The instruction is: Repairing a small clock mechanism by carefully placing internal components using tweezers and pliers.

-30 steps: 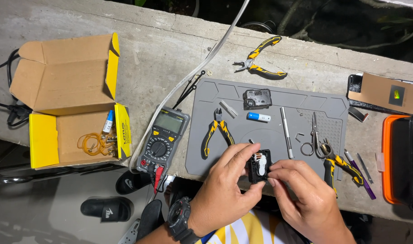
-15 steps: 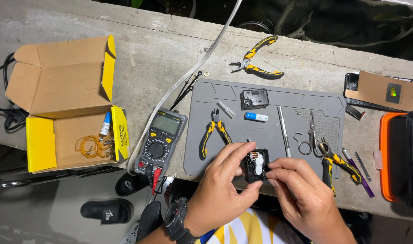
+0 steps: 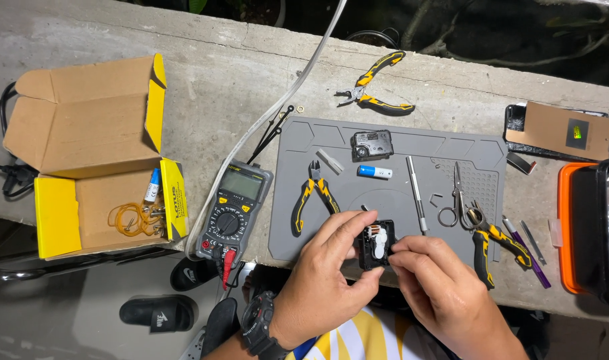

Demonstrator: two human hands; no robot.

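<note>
Both hands gripped one small black plastic mechanism box [image 3: 376, 244], opened, white gears showing: left hand [image 3: 324, 280] cradling, right hand [image 3: 438, 287] pinching its edge. Since a second earlier, little had shifted. Yellow-handled cutters [image 3: 314, 197] lay just beyond the left hand.

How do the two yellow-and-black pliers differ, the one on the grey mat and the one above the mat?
The cutters on the mat lie on the grey mat, jaws pointing away from the person. The pliers above the mat lie on bare concrete, jaws pointing left, with slimmer, wider-spread handles. Both have yellow-and-black handles, and no hand touches either.
</note>
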